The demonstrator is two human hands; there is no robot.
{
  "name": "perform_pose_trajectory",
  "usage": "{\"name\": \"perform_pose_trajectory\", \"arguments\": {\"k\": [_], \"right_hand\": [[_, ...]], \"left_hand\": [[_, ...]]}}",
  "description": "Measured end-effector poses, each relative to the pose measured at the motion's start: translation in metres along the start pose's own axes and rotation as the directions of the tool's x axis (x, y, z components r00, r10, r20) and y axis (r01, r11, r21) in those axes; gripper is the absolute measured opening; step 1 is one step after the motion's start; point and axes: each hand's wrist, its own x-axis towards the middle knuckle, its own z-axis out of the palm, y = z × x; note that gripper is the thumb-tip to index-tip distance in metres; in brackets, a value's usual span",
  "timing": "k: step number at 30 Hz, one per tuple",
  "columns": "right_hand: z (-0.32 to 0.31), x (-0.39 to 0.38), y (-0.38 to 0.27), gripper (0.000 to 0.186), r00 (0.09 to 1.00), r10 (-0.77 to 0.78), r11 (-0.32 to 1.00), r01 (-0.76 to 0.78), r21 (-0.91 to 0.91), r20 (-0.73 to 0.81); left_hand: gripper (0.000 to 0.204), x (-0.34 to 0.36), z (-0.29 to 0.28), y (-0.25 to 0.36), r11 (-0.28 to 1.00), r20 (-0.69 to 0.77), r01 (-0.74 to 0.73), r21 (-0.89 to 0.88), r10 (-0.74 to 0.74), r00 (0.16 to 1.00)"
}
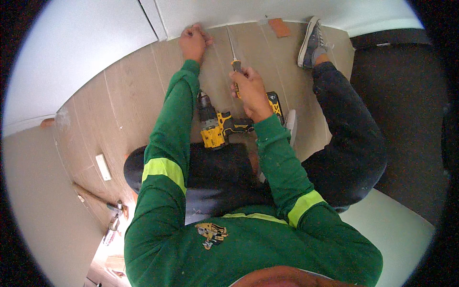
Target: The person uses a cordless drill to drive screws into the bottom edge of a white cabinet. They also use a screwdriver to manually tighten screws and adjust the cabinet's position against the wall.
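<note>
Right hand point(251, 91) closed round screwdriver point(236, 65), blade toward wall point(287, 8). Left hand point(193, 44) near wall base, fingers curled; cannot tell if holding anything. Drill point(217, 128) on floor point(138, 86), partly beneath right wrist.

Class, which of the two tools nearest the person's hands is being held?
The screwdriver with the long thin shaft: the right hand holds its handle, while the yellow-and-black drill lies unheld.

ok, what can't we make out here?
All in the head view:
Left hand: fingertips small and blurred; can't tell if they hold anything.
Screwdriver: part of its handle, behind the right hand.
Drill: part of its grip, behind the right sleeve.
Items at lower left: small, partly washed out by glare.
</note>
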Motion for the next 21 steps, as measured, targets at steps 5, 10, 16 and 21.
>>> {"name": "perform_pose_trajectory", "arguments": {"k": [5,10,16,21], "right_hand": [[-0.010,-0.014,-0.009,0.021,1.000,-0.004,1.000,0.004,-0.004,0.027],[-0.038,-0.054,-0.029,0.021,0.998,0.008,0.998,-0.011,0.062,0.061],[-0.066,-0.079,-0.028,0.028,0.999,0.028,0.989,-0.034,0.144,0.040],[-0.085,-0.088,-0.016,0.028,0.997,0.029,0.988,-0.039,0.148,0.071]], "left_hand": [[0.024,0.012,0.002,-0.019,0.997,0.054,-0.058,0.045,0.055,0.997],[0.027,0.025,0.007,-0.023,0.722,0.158,0.290,-0.628,-0.246,0.956],[0.025,0.034,0.000,-0.018,-0.042,0.492,0.491,-0.870,-0.129,0.861],[0.025,0.018,0.021,-0.015,0.860,-0.031,0.247,-0.446,-0.291,0.956]]}}
